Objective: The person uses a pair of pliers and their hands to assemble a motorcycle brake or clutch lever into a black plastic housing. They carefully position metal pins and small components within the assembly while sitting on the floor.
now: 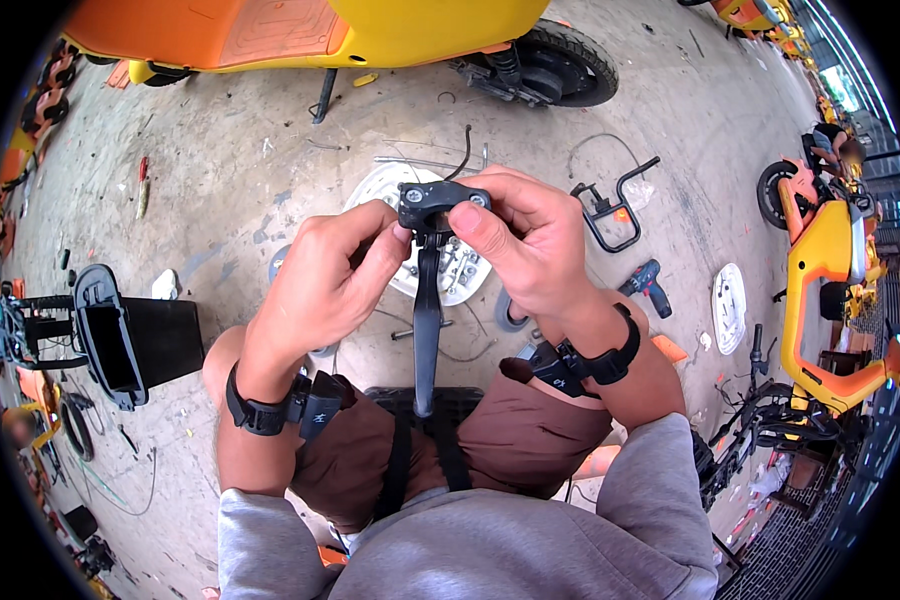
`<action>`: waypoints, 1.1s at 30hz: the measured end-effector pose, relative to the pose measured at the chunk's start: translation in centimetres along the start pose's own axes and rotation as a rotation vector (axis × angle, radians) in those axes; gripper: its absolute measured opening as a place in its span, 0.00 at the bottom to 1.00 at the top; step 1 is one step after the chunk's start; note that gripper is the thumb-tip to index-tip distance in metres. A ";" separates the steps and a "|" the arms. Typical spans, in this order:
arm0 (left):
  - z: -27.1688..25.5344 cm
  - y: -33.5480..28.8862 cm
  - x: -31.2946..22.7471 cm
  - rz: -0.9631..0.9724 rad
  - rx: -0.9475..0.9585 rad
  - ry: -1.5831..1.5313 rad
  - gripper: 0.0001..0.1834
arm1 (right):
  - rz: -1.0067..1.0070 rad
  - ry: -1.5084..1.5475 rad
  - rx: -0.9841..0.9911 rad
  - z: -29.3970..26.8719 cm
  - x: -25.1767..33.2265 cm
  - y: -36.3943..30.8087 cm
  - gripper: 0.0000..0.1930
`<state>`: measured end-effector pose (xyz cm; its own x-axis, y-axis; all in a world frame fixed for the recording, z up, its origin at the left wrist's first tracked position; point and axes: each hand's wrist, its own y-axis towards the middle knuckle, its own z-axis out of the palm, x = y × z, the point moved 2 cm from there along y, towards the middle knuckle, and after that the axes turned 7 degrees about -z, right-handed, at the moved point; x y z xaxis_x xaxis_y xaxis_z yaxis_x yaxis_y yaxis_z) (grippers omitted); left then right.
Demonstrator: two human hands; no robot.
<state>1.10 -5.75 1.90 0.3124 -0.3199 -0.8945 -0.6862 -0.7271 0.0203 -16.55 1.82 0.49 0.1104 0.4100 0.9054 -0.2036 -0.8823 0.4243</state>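
Note:
Between my two hands, in front of my chest, is a black brake lever (427,310) with its clamp at the top and its long blade pointing down toward my lap. My left hand (332,270) pinches the left end of the clamp between thumb and fingertips. With the thumb across its front and the fingers behind, my right hand (526,232) grips the clamp's right end. A short dark cable (464,150) sticks up behind the clamp. Below it on the floor, a white tray (375,192) with loose screws and small metal parts is partly hidden by my hands.
A cordless drill (647,287) and a bent black tube frame (610,215) lie to the right, near a white oval cover (729,308). A black bin (150,335) stands left. Ahead is a yellow-orange scooter (410,30); a red-handled tool (142,185) lies left. Another person (828,145) crouches far right.

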 end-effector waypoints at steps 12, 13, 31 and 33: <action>-0.3 -0.2 -0.1 -0.019 0.019 -0.114 0.05 | 0.031 0.061 -0.015 0.0 0.3 0.1 0.12; -0.3 -0.2 -0.1 -0.025 0.018 -0.124 0.05 | 0.040 0.065 -0.016 -0.1 0.2 0.0 0.12; 0.0 -0.1 0.7 -0.218 0.039 -0.309 0.10 | 0.122 0.094 -0.037 0.2 0.0 0.0 0.15; 0.1 -0.1 0.4 -0.238 0.049 -0.341 0.10 | 0.105 0.146 -0.059 0.3 0.0 0.0 0.15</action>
<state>1.24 -5.82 1.47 0.2365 0.0791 -0.9684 -0.6538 -0.7243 -0.2188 -16.26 1.81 0.50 -0.0553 0.3496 0.9353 -0.2636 -0.9086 0.3240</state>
